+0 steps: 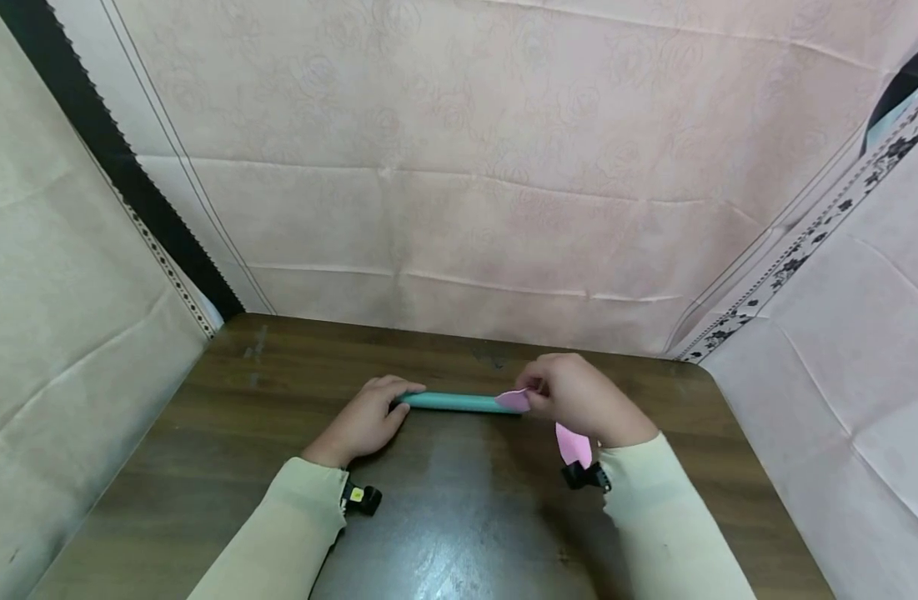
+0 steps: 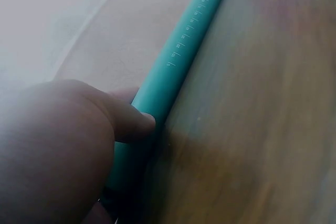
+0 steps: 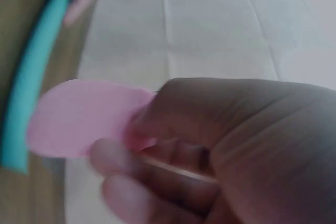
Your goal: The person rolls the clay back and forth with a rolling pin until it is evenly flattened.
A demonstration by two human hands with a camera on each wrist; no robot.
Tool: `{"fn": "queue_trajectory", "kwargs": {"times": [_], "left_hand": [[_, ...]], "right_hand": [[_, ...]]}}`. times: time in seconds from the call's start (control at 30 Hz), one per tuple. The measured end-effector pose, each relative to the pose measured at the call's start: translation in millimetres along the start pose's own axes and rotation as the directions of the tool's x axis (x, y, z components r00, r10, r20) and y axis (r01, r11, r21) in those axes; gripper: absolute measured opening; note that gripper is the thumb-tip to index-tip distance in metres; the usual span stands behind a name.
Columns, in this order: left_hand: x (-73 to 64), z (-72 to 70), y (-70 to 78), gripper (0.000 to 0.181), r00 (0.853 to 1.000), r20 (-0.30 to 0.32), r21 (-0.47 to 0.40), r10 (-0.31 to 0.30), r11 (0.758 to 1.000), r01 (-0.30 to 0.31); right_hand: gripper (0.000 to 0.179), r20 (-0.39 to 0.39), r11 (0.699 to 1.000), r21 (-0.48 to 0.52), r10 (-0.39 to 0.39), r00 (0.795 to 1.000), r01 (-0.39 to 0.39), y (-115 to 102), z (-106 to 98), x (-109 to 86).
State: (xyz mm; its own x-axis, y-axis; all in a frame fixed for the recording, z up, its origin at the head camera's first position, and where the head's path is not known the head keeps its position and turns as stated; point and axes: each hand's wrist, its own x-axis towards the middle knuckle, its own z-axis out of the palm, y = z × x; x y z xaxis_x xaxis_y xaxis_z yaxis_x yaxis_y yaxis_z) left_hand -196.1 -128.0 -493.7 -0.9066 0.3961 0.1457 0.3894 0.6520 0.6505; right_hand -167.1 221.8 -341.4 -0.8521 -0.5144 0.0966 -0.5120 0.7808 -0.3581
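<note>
A teal tube (image 1: 459,402) with a row of small white printed marks lies crosswise on the wooden table. My left hand (image 1: 370,418) grips its left end; in the left wrist view the thumb presses on the tube's side (image 2: 170,77). Between thumb and fingers, my right hand (image 1: 574,396) pinches a thin pink petal-shaped piece (image 1: 514,401). That piece overlaps the tube's right end in the head view. Seen from the right wrist, the pink piece (image 3: 84,119) is flat and rounded, its inner end hidden by the fingers.
A second pink piece (image 1: 574,445) shows just below the right wrist, beside the black wrist camera (image 1: 586,476). Pale patterned sheets (image 1: 459,208) stand behind the brown table (image 1: 233,467) and along both sides. Light glares off the table's near middle.
</note>
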Motion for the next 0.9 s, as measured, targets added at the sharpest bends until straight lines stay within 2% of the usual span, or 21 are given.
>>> {"fn": "queue_trajectory", "kwargs": {"times": [0.13,0.33,0.57,0.77,0.9], "left_hand": [[-0.7,0.1,0.7,0.039,1.0,-0.005,-0.002,-0.009,1.0,0.009],[-0.4,1.5,0.3,0.039,1.0,-0.029,-0.001,-0.011,1.0,0.011],[-0.7,2.7,0.0,0.038,0.999,-0.035,-0.005,-0.032,0.999,0.032],[0.0,2.1,1.1,0.038,0.999,-0.038,-0.014,-0.036,0.999,0.035],[0.7,0.9,1.2,0.038,0.999,-0.035,-0.014,-0.041,0.999,0.04]], "right_hand": [[0.015,0.044,0.993,-0.03,0.116,0.992,-0.115,14,-17,-7.9],[0.018,0.03,0.986,-0.068,0.154,0.988,-0.152,25,-15,-12.2],[0.011,-0.011,0.979,-0.132,0.153,0.988,-0.153,31,18,-22.3],[0.018,-0.018,0.978,-0.152,0.143,0.99,-0.144,26,46,-41.7],[0.019,-0.034,0.979,-0.174,0.103,0.994,-0.107,20,60,-51.8]]}}
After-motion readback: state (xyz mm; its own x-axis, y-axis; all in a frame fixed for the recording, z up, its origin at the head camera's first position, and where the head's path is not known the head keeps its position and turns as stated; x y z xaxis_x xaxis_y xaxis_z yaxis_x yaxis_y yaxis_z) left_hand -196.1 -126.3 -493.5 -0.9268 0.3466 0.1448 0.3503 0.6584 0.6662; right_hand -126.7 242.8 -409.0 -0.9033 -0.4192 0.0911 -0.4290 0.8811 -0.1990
